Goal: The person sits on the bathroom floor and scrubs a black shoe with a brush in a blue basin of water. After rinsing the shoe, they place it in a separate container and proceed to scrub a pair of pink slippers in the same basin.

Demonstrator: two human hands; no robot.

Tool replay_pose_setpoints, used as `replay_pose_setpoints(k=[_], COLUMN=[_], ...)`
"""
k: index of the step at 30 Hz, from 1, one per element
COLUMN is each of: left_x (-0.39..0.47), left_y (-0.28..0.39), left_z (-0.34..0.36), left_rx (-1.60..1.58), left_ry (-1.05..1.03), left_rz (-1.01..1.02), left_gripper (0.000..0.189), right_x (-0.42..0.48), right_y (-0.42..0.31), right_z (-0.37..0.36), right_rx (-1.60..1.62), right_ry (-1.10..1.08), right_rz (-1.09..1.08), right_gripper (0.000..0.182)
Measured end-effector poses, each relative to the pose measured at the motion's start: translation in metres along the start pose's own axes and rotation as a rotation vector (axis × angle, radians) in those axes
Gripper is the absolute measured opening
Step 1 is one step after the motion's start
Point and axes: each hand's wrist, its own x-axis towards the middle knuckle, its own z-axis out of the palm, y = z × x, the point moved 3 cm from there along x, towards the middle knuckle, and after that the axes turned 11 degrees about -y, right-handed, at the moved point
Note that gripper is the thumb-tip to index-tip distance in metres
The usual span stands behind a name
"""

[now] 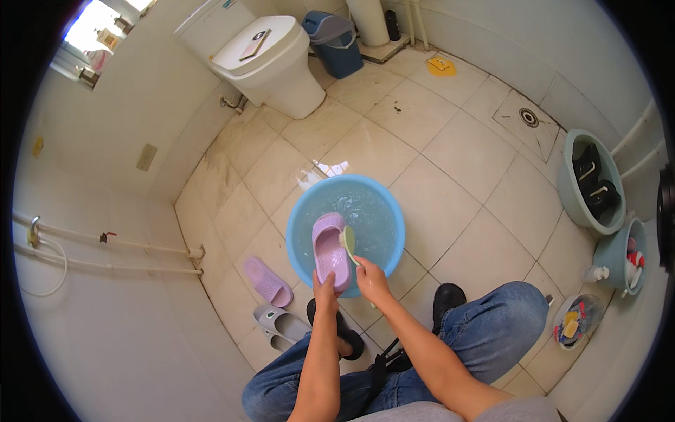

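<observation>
My left hand [326, 291] grips the heel end of a wet lilac slide slipper [332, 253], which tilts over a blue plastic basin [399, 232] of water. Closed around the handle of a pale green scrubbing brush [348, 240] is my right hand [372, 279]; the brush head touches the slipper's right inner edge near the strap. A second lilac slipper [268, 282] lies on the floor left of the basin. Below it are grey slippers [282, 322], partly hidden by my knee.
A white toilet [285, 68] and a blue bin [337, 53] stand at the back. On the right are a grey-green basin [614, 221] with black footwear, a smaller tub [606, 258] with bottles and a clear container [567, 345]. A floor drain [528, 117] lies near the right wall.
</observation>
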Motion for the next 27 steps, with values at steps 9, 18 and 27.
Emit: replay_pose_setpoints(k=[9, 18, 27], left_x=[-0.009, -0.019, -0.036], left_y=[0.000, 0.007, 0.006], left_z=[0.016, 0.017, 0.040], left_rx=[0.001, 0.121, 0.211], left_ry=[-0.163, -0.167, -0.273], left_rz=[0.010, 0.064, 0.094], left_gripper=[0.064, 0.062, 0.063], right_x=[0.055, 0.058, 0.094], right_y=[0.006, -0.008, 0.002], right_z=[0.028, 0.029, 0.006], right_rx=[0.318, -0.079, -0.133], right_ry=[-0.167, -0.141, 0.044], right_rz=[0.157, 0.014, 0.199], right_gripper=[0.033, 0.032, 0.028])
